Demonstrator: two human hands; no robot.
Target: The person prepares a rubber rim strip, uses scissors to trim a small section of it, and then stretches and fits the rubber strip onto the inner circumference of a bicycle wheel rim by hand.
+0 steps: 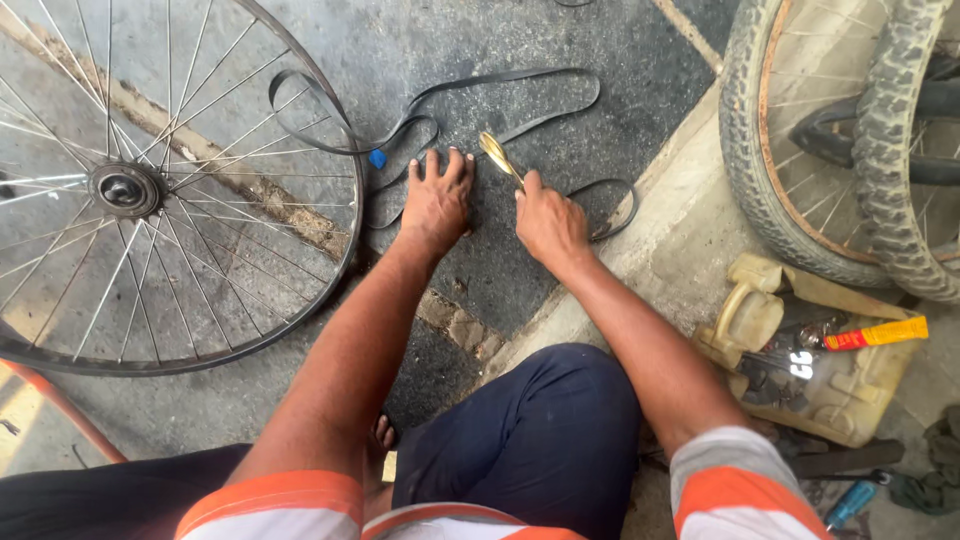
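A flat black inner tube (520, 85) lies looped on the dark ground in front of me. My left hand (437, 198) presses flat on the tube, fingers spread, just right of a small blue valve cap (377, 158). My right hand (548, 222) grips a yellowish, brass-coloured tool (497, 155) whose tip points up and left toward the tube beside my left hand. Part of the tube loops around to the right of my right hand.
A bare spoked wheel rim (150, 190) lies on the ground at left. Bicycle tyres (860, 150) stand at upper right. A cut plastic can (810, 350) holding tools and a red-and-yellow tube sits at right. My knee in dark trousers (530, 440) is below.
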